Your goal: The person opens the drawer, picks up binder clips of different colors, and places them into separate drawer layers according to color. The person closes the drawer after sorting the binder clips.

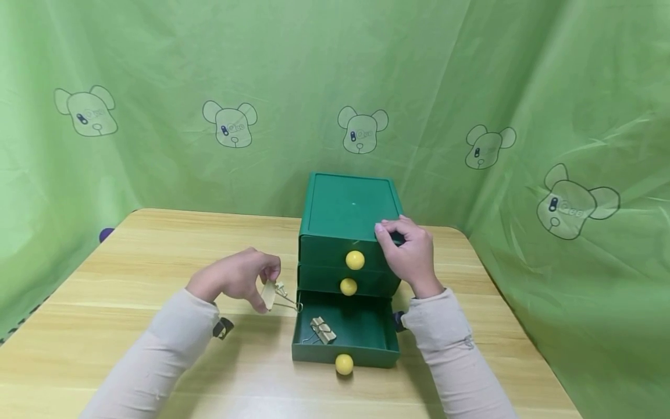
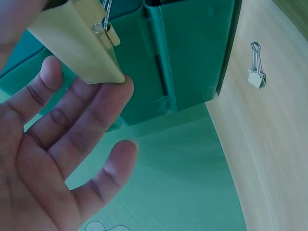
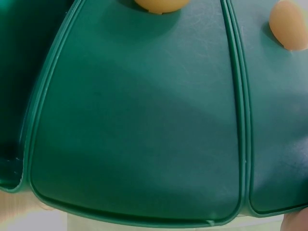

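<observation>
In the head view my left hand (image 1: 243, 279) pinches a large pale-gold binder clip (image 1: 268, 294) between thumb and fingers, left of a green drawer cabinet (image 1: 353, 203). Its wire handles point toward the pulled-out bottom drawer (image 1: 361, 326) and overlap the drawer's left wall. Inside that drawer, near its left front, lies gold binder clip hardware (image 1: 323, 330). A smaller binder clip (image 2: 257, 77) lies on the table beside the cabinet. My right hand (image 1: 410, 250) grips the cabinet's top front right corner, thumb on top; the right wrist view shows mostly drawer fronts (image 3: 139, 120).
Yellow round knobs mark the closed top drawer (image 1: 319, 250) and middle drawer (image 1: 319, 278). The bottom drawer's yellow knob (image 1: 344, 365) faces me. The wooden table (image 1: 131, 262) ends at green curtains (image 1: 293, 58) behind and at the right.
</observation>
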Demonstrator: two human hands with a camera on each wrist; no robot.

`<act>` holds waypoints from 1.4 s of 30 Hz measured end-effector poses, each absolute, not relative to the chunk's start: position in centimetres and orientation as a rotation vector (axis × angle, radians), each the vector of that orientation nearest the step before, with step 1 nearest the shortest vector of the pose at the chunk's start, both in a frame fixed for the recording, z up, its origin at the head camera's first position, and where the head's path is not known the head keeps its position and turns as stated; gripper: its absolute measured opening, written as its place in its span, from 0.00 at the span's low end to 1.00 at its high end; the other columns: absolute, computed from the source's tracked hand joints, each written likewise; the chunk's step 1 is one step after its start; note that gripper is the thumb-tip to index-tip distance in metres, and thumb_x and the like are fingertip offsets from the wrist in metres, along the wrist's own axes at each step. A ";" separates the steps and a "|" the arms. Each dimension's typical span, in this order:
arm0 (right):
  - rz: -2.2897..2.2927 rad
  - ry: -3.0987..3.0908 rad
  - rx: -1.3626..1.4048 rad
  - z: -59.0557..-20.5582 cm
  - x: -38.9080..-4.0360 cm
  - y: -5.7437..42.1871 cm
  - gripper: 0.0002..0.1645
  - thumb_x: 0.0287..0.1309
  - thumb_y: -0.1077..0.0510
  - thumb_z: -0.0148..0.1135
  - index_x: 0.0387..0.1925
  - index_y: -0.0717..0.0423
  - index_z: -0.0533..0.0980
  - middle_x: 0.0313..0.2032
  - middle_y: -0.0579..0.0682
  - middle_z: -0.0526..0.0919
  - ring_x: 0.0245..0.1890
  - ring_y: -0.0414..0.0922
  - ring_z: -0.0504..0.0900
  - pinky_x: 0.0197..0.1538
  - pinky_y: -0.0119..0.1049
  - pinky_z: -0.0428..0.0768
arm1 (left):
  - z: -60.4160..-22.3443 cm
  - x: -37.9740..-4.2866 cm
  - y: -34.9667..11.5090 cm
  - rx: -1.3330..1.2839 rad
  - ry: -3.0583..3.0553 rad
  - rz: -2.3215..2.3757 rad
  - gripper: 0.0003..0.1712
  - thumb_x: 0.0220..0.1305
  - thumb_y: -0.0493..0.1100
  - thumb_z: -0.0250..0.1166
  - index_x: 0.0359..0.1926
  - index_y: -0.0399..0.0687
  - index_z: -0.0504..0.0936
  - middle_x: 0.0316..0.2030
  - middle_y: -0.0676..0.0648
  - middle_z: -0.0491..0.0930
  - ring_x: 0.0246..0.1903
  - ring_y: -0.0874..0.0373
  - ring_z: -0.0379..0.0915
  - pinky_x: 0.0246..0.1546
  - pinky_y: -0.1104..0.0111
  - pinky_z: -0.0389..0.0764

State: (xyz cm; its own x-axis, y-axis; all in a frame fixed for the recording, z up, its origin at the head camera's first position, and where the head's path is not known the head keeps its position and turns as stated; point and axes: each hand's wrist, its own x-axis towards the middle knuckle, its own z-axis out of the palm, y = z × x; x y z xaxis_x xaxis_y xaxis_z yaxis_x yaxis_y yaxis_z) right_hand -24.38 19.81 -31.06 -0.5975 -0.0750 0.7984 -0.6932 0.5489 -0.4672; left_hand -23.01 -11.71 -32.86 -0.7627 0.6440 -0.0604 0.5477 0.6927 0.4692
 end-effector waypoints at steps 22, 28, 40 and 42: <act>1.041 -2.040 0.605 -31.0 -24.3 19.8 0.08 0.51 0.61 0.63 0.23 0.64 0.81 0.30 0.57 0.84 0.36 0.50 0.82 0.57 0.42 0.68 | -32.7 -22.5 -9.0 1.087 2.620 0.640 0.27 0.29 0.46 0.79 0.30 0.52 0.71 0.29 0.58 0.75 0.34 0.61 0.72 0.39 0.69 0.73; 1.040 -2.040 0.604 -31.0 -24.3 19.8 0.08 0.50 0.61 0.63 0.23 0.64 0.81 0.30 0.57 0.84 0.36 0.50 0.82 0.57 0.42 0.68 | -32.8 -22.4 -8.3 1.099 2.622 0.611 0.27 0.30 0.47 0.79 0.32 0.55 0.72 0.31 0.59 0.74 0.35 0.61 0.71 0.40 0.69 0.73; 1.043 -2.038 0.602 -31.1 -24.4 19.9 0.08 0.50 0.61 0.64 0.23 0.64 0.81 0.30 0.57 0.84 0.36 0.50 0.82 0.57 0.42 0.68 | -33.0 -22.3 -7.2 1.116 2.627 0.598 0.26 0.32 0.45 0.78 0.34 0.55 0.73 0.33 0.58 0.75 0.38 0.60 0.71 0.42 0.68 0.73; 1.043 -2.035 0.602 -31.1 -24.4 19.9 0.08 0.50 0.61 0.64 0.23 0.64 0.81 0.30 0.57 0.84 0.36 0.50 0.82 0.57 0.42 0.68 | -32.9 -22.2 -7.1 1.114 2.623 0.606 0.26 0.33 0.45 0.78 0.34 0.55 0.73 0.33 0.57 0.75 0.38 0.60 0.71 0.42 0.68 0.73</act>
State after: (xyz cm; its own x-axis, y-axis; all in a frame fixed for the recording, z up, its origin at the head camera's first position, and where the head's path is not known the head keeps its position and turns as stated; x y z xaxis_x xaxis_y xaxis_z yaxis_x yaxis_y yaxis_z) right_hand -24.42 19.90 -31.14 -0.6024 -0.0663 0.7954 -0.6845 0.5555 -0.4721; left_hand -22.18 -7.05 -32.92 -0.6857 0.7264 -0.0465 0.6324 0.6262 0.4561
